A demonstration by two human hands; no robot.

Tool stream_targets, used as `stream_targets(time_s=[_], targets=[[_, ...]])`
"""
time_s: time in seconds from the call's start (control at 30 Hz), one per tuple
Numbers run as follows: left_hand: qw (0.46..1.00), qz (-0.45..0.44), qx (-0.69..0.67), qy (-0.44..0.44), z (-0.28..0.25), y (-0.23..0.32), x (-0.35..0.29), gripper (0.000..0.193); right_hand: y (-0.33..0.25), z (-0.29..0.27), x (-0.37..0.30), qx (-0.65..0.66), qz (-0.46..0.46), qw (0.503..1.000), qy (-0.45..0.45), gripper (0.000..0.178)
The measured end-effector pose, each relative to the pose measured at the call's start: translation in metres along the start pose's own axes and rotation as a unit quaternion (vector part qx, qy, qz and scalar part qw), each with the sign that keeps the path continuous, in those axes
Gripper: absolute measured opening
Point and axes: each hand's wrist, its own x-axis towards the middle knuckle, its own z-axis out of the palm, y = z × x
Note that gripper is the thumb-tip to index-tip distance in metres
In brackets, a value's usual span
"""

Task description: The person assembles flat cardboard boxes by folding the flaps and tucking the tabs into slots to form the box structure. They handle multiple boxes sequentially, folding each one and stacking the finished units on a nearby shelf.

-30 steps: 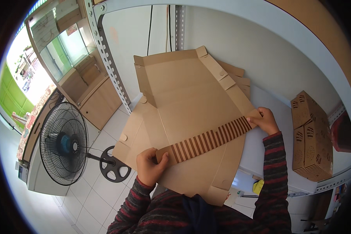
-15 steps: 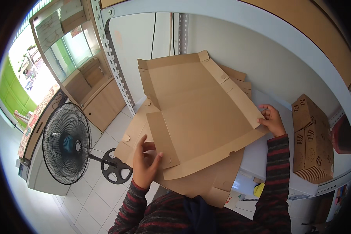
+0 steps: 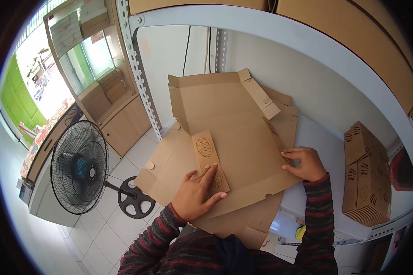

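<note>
A flat brown cardboard box blank [image 3: 234, 133] lies on the white shelf [image 3: 326, 137], on top of more flat blanks [image 3: 170, 169]. My left hand [image 3: 198, 195] presses down a folded side flap [image 3: 209, 160] that bears round printed marks. My right hand [image 3: 305, 163] pinches the blank's right edge, where another side flap is folded inward. The far flaps [image 3: 261, 96] stand slightly raised.
A stack of folded printed boxes [image 3: 365, 176] stands at the shelf's right end. A black pedestal fan [image 3: 78, 167] stands on the tiled floor to the left. A perforated metal upright [image 3: 137, 68] runs down the shelf's left side. A wooden cabinet [image 3: 119, 114] stands behind the fan.
The blank has been lowered flat onto the stack. My left hand folded the left flap over and now presses it down. My right hand stays on the right edge.
</note>
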Motion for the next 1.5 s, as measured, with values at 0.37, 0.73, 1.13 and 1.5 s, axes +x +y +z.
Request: stream_targets(time_s=[0.37, 0.73, 1.13, 1.5], targets=[[0.98, 0.062, 0.122, 0.146, -0.046, -0.04, 0.034, 0.07, 0.052, -0.028, -0.018, 0.361, 0.235, 0.902, -0.007, 0.017], [0.976, 0.064, -0.206, 0.038, -0.051, -0.097, 0.008, 0.02, 0.052, -0.042, -0.025, 0.538, 0.124, 0.833, 0.03, 0.036], [0.935, -0.1, -0.317, 0.127, -0.033, -0.126, -0.009, 0.016, 0.07, 0.031, -0.002, 0.587, 0.115, 0.801, 0.014, 0.021], [0.927, -0.159, -0.257, 0.224, -0.039, -0.108, 0.023, 0.053, 0.018, 0.04, 0.016, 0.323, 0.168, 0.917, 0.164, 0.045]])
